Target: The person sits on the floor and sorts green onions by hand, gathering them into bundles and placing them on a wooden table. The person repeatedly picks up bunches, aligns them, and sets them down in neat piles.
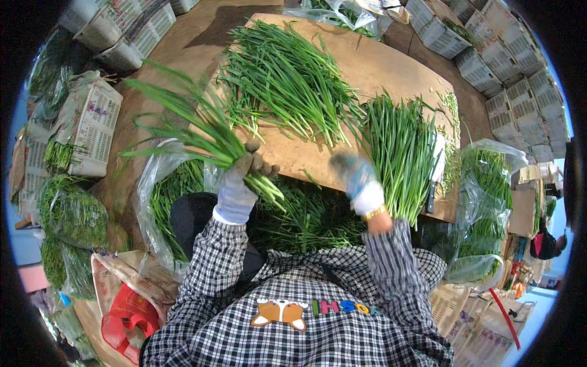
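My left hand (239,183), in a soiled knit work glove, grips a small bunch of garlic chives (208,133). Their leaves fan out to the upper left, and the pale stem ends stick out below the fist. Blurred by motion, my gloved right hand (360,176) is over the near edge of the wooden board (390,64); its fingers are indistinct. A large loose pile of chives (289,82) covers the board's far left. Just right of my right hand lies a more evenly aligned pile (401,151). Beside that is a knife (430,197) with a black handle and wide blade.
Trimmed stem bits (451,142) litter the board's right edge. Loose greens (307,220) lie below the near edge. Plastic bags of chives stand left (176,183) and right (486,197). Plastic crates (481,50) are stacked around; a red bag (133,316) sits lower left.
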Demonstrator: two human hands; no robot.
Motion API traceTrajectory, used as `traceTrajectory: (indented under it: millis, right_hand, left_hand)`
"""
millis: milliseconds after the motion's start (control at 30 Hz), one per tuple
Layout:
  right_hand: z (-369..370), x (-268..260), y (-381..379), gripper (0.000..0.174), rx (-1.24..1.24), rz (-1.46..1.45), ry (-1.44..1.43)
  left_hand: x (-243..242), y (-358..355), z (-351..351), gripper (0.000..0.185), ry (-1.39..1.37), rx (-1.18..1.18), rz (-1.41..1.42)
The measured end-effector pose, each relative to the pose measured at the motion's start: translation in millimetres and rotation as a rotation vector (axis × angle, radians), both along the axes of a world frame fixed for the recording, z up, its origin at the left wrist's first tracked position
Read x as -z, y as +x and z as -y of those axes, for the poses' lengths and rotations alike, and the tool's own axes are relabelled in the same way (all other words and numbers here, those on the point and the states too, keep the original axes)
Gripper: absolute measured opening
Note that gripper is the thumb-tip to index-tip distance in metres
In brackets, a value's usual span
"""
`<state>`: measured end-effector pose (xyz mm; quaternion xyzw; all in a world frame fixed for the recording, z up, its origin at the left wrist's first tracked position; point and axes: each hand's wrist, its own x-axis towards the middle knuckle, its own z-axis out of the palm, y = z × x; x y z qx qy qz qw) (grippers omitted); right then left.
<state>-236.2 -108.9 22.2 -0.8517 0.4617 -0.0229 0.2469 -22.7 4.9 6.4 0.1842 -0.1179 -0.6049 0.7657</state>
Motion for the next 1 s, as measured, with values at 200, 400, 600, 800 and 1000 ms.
traceTrajectory:
  millis: [200,400,600,800,1000]
  right_hand:
    - [71,40,53,0.054,0.202,-0.316,-0.184]
    - [39,42,30,0.028,0.263,0.126,-0.489]
    - [-41,14,24,0.024,-0.042,-0.090,-0.571]
    - [-74,16,-13,0.049,0.087,0.511,0.225]
    - [-56,12,-5,0.024,0.391,0.697,0.350]
  left_hand:
    - [24,-11,29,0.026,0.400,0.026,0.131]
    - [35,-24,20,0.029,0.446,0.057,0.198]
    - [37,-37,26,0.038,0.548,0.129,0.148]
    - [52,-34,28,0.025,0.445,0.103,-0.029]
    - [62,-30,23,0.025,0.412,0.162,-0.027]
